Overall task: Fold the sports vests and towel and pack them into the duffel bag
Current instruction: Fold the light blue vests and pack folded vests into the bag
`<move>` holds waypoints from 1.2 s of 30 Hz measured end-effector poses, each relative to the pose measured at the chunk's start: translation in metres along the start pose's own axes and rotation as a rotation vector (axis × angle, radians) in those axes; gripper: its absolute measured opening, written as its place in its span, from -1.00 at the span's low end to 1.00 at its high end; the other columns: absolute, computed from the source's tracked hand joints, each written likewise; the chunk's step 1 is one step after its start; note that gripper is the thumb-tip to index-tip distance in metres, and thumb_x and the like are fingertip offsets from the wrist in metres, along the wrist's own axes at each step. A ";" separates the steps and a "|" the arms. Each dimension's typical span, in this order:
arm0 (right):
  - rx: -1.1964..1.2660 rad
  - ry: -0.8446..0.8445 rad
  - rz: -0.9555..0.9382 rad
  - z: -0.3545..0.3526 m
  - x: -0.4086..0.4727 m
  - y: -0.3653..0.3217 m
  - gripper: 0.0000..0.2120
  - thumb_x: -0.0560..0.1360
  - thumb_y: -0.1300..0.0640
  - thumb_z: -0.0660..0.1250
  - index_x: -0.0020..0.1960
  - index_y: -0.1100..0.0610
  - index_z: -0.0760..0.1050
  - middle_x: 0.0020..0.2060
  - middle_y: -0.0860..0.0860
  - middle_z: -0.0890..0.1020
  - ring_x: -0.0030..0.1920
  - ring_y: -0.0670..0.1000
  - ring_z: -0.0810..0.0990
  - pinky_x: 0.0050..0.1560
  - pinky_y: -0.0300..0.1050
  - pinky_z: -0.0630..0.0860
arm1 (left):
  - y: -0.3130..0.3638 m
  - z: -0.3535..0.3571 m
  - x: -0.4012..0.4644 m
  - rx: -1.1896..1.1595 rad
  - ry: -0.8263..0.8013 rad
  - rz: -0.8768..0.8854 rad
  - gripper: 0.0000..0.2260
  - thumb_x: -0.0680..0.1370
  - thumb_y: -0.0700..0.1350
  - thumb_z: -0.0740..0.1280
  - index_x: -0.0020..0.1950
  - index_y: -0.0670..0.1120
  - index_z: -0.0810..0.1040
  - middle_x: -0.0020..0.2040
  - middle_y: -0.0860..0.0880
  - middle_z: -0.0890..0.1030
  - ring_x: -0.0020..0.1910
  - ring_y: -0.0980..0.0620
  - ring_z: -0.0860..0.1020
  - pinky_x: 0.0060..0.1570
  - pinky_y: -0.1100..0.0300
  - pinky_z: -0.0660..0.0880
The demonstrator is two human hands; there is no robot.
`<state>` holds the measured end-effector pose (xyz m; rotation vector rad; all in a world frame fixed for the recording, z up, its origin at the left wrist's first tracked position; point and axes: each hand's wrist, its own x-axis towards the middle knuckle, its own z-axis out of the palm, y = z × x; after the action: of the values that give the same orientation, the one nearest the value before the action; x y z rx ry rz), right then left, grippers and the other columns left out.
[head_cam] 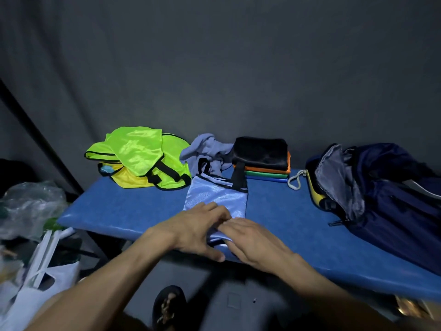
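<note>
Head view showed both hands on the near end of the light blue vest [216, 194] on the blue desk [124, 211]: left hand [200, 231] and right hand [250, 241] lay flat, fingers seemingly straight, pressing. The vest's long axis ran away from them toward the folded stack [265, 163]; the duffel bag [381, 192] lay well right, nearer the right hand.

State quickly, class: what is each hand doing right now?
Left hand: open, fingers pressing flat on the blue vest.
Right hand: open, fingers lying flat on the vest's near edge.

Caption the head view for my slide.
Both hands fold a light blue vest on the blue bench.
</note>
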<state>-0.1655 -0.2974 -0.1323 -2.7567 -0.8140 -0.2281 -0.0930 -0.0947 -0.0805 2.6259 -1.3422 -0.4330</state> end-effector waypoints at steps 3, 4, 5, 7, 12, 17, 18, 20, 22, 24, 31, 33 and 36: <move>0.105 -0.004 0.126 -0.016 0.000 0.001 -0.67 0.67 0.00 0.10 0.40 -0.01 0.40 0.15 0.05 0.62 0.09 0.13 0.55 0.08 0.08 0.49 | 0.011 0.002 0.000 0.166 0.064 -0.095 -0.39 0.42 0.19 0.46 0.37 0.10 0.30 0.26 0.11 0.41 0.22 0.00 0.38 0.08 0.03 0.49; 0.131 -0.005 0.161 -0.022 0.000 0.002 -0.68 0.68 0.00 0.10 0.40 -0.03 0.41 0.11 0.04 0.64 0.05 0.12 0.55 0.05 0.07 0.49 | 0.014 0.003 0.001 0.194 0.100 -0.118 -0.46 0.45 0.13 0.44 0.35 0.07 0.32 0.26 0.08 0.44 0.20 -0.04 0.41 0.04 0.01 0.49; 0.157 -0.005 0.190 -0.029 0.000 0.003 -0.71 0.69 -0.01 0.11 0.35 -0.01 0.44 0.02 0.05 0.65 -0.02 0.11 0.55 0.01 0.07 0.48 | 0.016 0.002 0.000 0.199 0.149 -0.141 -0.56 0.48 0.06 0.40 0.30 0.06 0.34 0.23 0.05 0.49 0.17 -0.07 0.46 0.00 0.01 0.49; 0.239 0.031 0.215 -0.045 -0.002 0.004 -0.78 0.70 0.01 0.13 0.13 0.07 0.50 -0.26 0.00 0.54 -0.21 0.06 0.49 -0.12 0.07 0.45 | 0.015 -0.006 -0.004 0.206 0.216 -0.201 -0.73 0.52 -0.07 0.32 0.19 0.04 0.38 0.14 0.01 0.58 0.08 -0.14 0.55 -0.09 0.01 0.46; 0.462 0.247 0.294 -0.082 -0.012 0.016 -0.79 0.67 -0.03 0.20 -0.10 -0.07 0.51 -0.35 -0.07 0.50 -0.32 -0.07 0.46 -0.25 0.02 0.42 | -0.008 -0.034 -0.014 -0.024 0.392 -0.070 -0.88 0.47 -0.12 0.24 -0.02 0.01 0.50 -0.16 -0.02 0.64 -0.17 -0.10 0.57 -0.19 0.00 0.48; 0.692 0.230 0.300 -0.092 -0.020 0.015 -0.73 0.47 0.11 0.56 0.15 0.00 0.64 -0.03 -0.11 0.72 -0.01 -0.10 0.68 0.03 -0.14 0.57 | 0.003 -0.061 -0.015 -0.414 0.498 0.083 -0.80 0.56 -0.24 0.28 0.03 -0.02 0.65 -0.12 0.04 0.67 -0.08 0.00 0.62 -0.01 0.00 0.53; 0.691 0.265 0.297 -0.093 -0.020 0.015 -0.76 0.47 0.18 0.56 0.11 0.03 0.66 -0.08 -0.09 0.72 -0.05 -0.08 0.68 -0.03 -0.10 0.56 | 0.005 -0.064 -0.014 -0.479 0.498 0.110 -0.79 0.58 -0.27 0.29 0.05 -0.02 0.66 -0.06 0.04 0.68 -0.03 0.01 0.63 0.04 0.01 0.52; 0.748 0.421 0.294 -0.098 -0.018 0.016 -0.79 0.49 0.28 0.52 0.07 0.06 0.68 -0.10 -0.04 0.74 -0.07 -0.01 0.70 -0.06 -0.04 0.59 | 0.009 -0.073 -0.011 -0.639 0.515 0.133 -0.81 0.58 -0.21 0.29 0.06 -0.03 0.68 -0.04 -0.02 0.69 -0.04 -0.01 0.61 0.02 0.00 0.48; 0.904 0.616 0.296 -0.110 -0.015 0.017 -0.82 0.49 0.28 0.50 0.03 0.05 0.68 -0.12 -0.10 0.75 -0.10 -0.11 0.70 -0.06 -0.21 0.60 | 0.018 -0.084 -0.005 -0.865 0.570 0.108 -0.83 0.56 -0.10 0.33 0.04 -0.13 0.67 -0.11 -0.18 0.64 -0.12 -0.04 0.49 -0.08 0.01 0.40; 1.073 0.726 0.323 -0.121 -0.010 0.017 -0.90 0.49 0.20 0.47 0.01 0.13 0.67 -0.14 -0.06 0.74 -0.15 -0.12 0.66 -0.11 -0.22 0.59 | 0.023 -0.092 0.008 -1.069 0.607 0.005 -0.80 0.59 -0.10 0.36 -0.07 -0.25 0.57 -0.24 -0.16 0.52 -0.22 -0.05 0.42 -0.22 0.05 0.35; 1.282 0.477 0.924 -0.069 0.000 0.060 -0.73 0.59 -0.03 0.41 0.08 0.19 0.59 -0.28 0.08 0.59 -0.39 -0.03 0.51 -0.38 -0.20 0.44 | -0.010 -0.053 0.100 -1.333 0.419 -0.457 -0.91 0.60 -0.15 0.36 0.03 -0.16 0.58 -0.16 -0.19 0.57 -0.22 -0.10 0.54 -0.27 0.09 0.45; 1.326 0.344 1.017 -0.045 -0.005 0.064 -0.69 0.55 -0.01 0.46 0.16 0.17 0.56 -0.16 0.02 0.65 -0.23 -0.01 0.59 -0.17 -0.13 0.53 | -0.024 -0.028 0.119 -1.329 0.381 -0.567 -0.95 0.62 -0.22 0.33 -0.02 -0.19 0.53 -0.11 -0.24 0.54 -0.18 -0.13 0.53 -0.17 0.02 0.44; 1.286 0.293 0.977 -0.036 -0.019 0.062 -0.56 0.47 0.02 0.55 0.28 -0.05 0.49 0.07 0.05 0.72 0.05 0.01 0.70 0.16 0.00 0.60 | -0.038 -0.010 0.131 -1.330 0.387 -0.648 -0.94 0.64 -0.23 0.31 -0.02 -0.20 0.51 -0.13 -0.24 0.56 -0.21 -0.13 0.56 -0.19 0.05 0.47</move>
<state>-0.1500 -0.3682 -0.1145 -1.5233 0.4312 0.0872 0.0126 -0.1788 -0.1051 1.7051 0.0798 -0.5615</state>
